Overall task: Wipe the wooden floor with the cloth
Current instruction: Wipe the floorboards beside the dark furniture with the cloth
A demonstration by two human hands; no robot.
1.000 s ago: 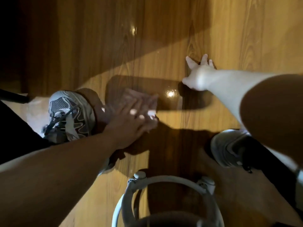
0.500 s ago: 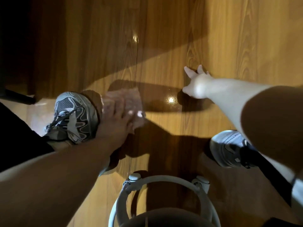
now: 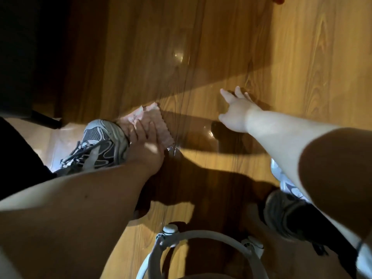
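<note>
This is looking like a room indoors, likely a home — a glossy plank floor (image 3: pixel 302 57) is spreading across the view and catching slanting light, a dark furniture leg (image 3: pixel 45 119) is standing at the left, a white ringed stand (image 3: pixel 201 236) is sitting below.

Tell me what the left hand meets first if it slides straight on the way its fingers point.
Apparently nothing: beyond the cloth under the left hand lies only bare wooden floor, running into deep shadow. The shoe sits off to its left.
</note>
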